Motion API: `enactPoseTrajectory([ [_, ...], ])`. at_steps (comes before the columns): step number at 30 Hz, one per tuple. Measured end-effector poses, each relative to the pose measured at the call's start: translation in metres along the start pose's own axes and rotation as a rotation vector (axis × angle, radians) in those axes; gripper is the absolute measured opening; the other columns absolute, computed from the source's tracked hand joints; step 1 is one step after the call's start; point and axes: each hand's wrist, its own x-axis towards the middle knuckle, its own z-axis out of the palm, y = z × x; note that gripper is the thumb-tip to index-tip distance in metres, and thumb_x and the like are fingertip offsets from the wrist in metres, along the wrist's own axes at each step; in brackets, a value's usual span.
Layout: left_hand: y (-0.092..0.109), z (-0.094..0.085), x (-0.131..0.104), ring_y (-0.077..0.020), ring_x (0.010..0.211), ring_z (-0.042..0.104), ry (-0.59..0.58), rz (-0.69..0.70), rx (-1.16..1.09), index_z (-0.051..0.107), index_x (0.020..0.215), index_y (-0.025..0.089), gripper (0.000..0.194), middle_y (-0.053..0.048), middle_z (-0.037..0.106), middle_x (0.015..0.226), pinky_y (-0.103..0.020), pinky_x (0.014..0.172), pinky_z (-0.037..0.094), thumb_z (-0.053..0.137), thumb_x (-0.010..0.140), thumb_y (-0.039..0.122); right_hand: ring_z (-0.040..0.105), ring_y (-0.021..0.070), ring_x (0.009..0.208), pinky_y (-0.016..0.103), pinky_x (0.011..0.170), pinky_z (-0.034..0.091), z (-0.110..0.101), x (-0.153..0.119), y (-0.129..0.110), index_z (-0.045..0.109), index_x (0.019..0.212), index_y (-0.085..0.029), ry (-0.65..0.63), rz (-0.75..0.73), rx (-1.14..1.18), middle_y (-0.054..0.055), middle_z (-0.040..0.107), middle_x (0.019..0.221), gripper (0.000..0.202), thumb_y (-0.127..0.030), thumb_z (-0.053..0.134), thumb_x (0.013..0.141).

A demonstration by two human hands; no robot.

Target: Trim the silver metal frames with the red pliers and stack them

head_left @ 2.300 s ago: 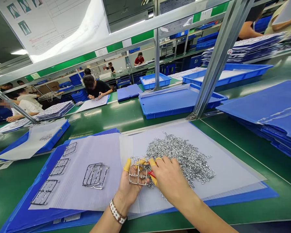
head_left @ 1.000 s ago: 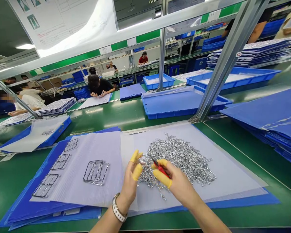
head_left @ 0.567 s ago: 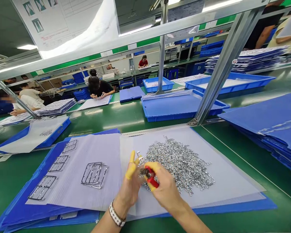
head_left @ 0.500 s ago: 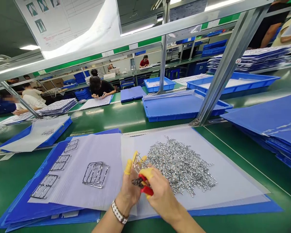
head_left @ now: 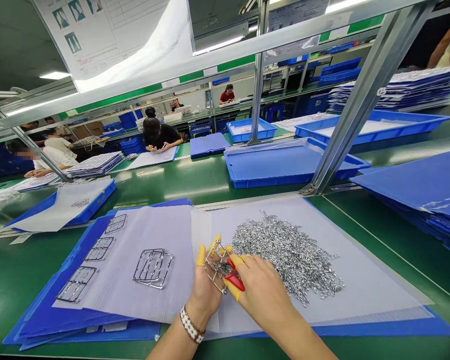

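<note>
My left hand point(head_left: 204, 290), palm up with yellow finger covers, grips a small silvery sprue frame point(head_left: 211, 257) between thumb and fingers. Red-handled nippers point(head_left: 235, 281) are in my right hand point(head_left: 264, 292), their jaws inside the frame above my left palm. Fingers partly hide the jaws, so I cannot tell whether they touch a bar. To the right, a large pile of small shiny silvery pieces point(head_left: 285, 255) lies on a white sheet point(head_left: 363, 280). Overlapping sprue frames point(head_left: 153, 268) rest on the sheet to the left.
Three dark-looking frames point(head_left: 76, 284) line the left sheet's edge, over blue sheets point(head_left: 41, 305). Behind the bench stand a blue tray point(head_left: 270, 165) and a metal post point(head_left: 354, 107). Stacked blue sheets point(head_left: 420, 195) are at right. A person point(head_left: 161, 135) works across the bench.
The frame has turned in my left hand and shows more openly. The nippers have swung so their jaws sit inside it. The whole view has shifted slightly.
</note>
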Motion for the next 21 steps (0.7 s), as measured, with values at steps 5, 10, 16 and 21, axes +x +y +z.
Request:
enactPoseTrajectory([
  [5, -0.004, -0.003, 0.002, -0.0252, 0.098, 0.063, 0.01, 0.02, 0.039, 0.051, 0.133, 0.017, 0.056, -0.01, 0.07, 0.1, -0.039, 0.094, 0.043, 0.047, 0.088, 0.049, 0.06, 0.0235, 0.082, 0.035, 0.07, 0.043, -0.003, 0.004, -0.009, 0.063, 0.103, -0.022, -0.083, 0.023, -0.023, 0.006, 0.068, 0.09, 0.032, -0.033, 0.07, 0.074],
  [10, -0.005, -0.004, 0.003, -0.0249, 0.097, 0.063, 0.038, 0.034, 0.074, 0.052, 0.133, 0.018, 0.056, -0.009, 0.07, 0.1, -0.037, 0.093, 0.043, 0.05, 0.086, 0.05, 0.061, 0.0246, 0.086, 0.037, 0.073, 0.042, -0.01, 0.006, -0.009, 0.064, 0.103, -0.021, -0.175, 0.041, -0.022, 0.006, 0.068, 0.092, 0.028, -0.033, 0.066, 0.077],
  [16, -0.008, -0.009, 0.006, -0.0243, 0.096, 0.062, 0.048, 0.031, 0.133, 0.052, 0.133, 0.021, 0.059, -0.009, 0.069, 0.104, -0.036, 0.087, 0.045, 0.052, 0.084, 0.054, 0.062, 0.0261, 0.088, 0.037, 0.074, 0.042, -0.015, 0.01, -0.01, 0.065, 0.1, -0.021, -0.259, 0.061, -0.018, 0.006, 0.069, 0.092, 0.022, -0.029, 0.062, 0.08],
  [21, -0.007, -0.009, 0.005, -0.0216, 0.093, 0.061, 0.047, 0.045, 0.14, 0.056, 0.128, 0.02, 0.054, -0.009, 0.069, 0.105, -0.031, 0.082, 0.045, 0.051, 0.086, 0.052, 0.062, 0.0258, 0.085, 0.036, 0.072, 0.041, -0.02, 0.011, -0.009, 0.065, 0.101, -0.021, -0.293, 0.05, -0.057, 0.007, 0.069, 0.09, 0.023, -0.024, 0.062, 0.079],
])
